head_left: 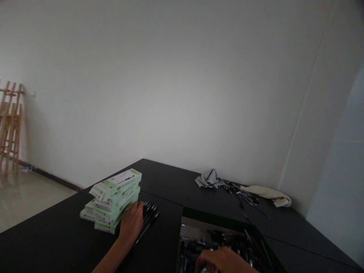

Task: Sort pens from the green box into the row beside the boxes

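My left hand (pixel 133 220) rests on the black table, its fingers curled against a small bunch of dark pens (pixel 150 212). Right beside it, on the left, rises a stack of pale green and white pen boxes (pixel 116 185), the top one showing a printed pen. Lower right, my right hand (pixel 223 259) reaches into a dark open box (pixel 216 217) full of loose pens (pixel 203 242). Its fingers are bent down and pressed together among the pens. What they pinch is hidden and cut off by the lower frame edge.
Toward the back lie a crumpled grey cloth (pixel 209 178), a loose heap of pens or pen parts (pixel 244 195) and a cream cloth (pixel 265 192). A wall (pixel 182 94) stands behind the table (pixel 167 189). Wooden racks (pixel 11 125) lean at far left.
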`<state>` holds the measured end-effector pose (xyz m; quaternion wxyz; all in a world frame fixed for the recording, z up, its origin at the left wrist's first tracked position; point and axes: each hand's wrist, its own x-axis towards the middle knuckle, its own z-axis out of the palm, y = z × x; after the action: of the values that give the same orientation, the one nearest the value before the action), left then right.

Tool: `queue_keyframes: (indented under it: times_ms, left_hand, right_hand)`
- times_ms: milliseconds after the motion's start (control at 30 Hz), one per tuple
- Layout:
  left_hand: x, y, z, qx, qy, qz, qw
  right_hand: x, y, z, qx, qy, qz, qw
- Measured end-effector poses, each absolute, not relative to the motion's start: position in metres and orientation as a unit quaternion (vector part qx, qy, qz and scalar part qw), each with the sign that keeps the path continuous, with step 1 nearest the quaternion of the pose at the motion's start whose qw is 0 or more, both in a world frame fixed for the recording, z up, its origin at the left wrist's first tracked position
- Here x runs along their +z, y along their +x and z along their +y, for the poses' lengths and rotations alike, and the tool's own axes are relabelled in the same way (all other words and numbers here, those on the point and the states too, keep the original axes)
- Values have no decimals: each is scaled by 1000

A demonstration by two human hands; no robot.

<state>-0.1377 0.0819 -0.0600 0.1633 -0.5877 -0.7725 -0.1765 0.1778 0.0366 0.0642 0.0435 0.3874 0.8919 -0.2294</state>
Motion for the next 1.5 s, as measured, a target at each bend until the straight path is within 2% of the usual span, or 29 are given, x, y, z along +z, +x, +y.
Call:
queue_keyframes:
  times_ms: [133, 367, 533, 667, 800, 933, 1033, 1267, 1500]
  left_hand:
    - [-63, -130, 82, -203, -597, -758, 168]
    - [-77, -131, 87, -258, -596, -752, 108]
    - [-44, -127, 79, -374, -591, -704, 120]
    - [-18, -85, 55, -447, -641, -617, 97]
    - [-12, -28, 25, -449, -728, -517, 19]
    - [-11, 1, 10, -435, -778, -449, -59]
    - [-11, 2, 10, -440, -773, -446, -103]
    - [-25, -7, 17, -457, -732, -479, -163]
    - [-36, -8, 22, -453, -720, -491, -187]
  right_hand:
    - [59, 180, 40, -234, 367, 900, 39]
    - [55, 184, 41, -260, 358, 896, 28]
    - [72, 197, 29, -237, 400, 885, -23]
    - [68, 209, 38, -220, 417, 880, -62]
    - [44, 215, 54, -159, 441, 880, -73]
    - [23, 213, 51, -196, 360, 911, -43]
    - [18, 213, 47, -185, 333, 923, -46]
    - [21, 215, 63, -52, 413, 909, 17]
    - [24, 205, 79, 2, 490, 871, -40]
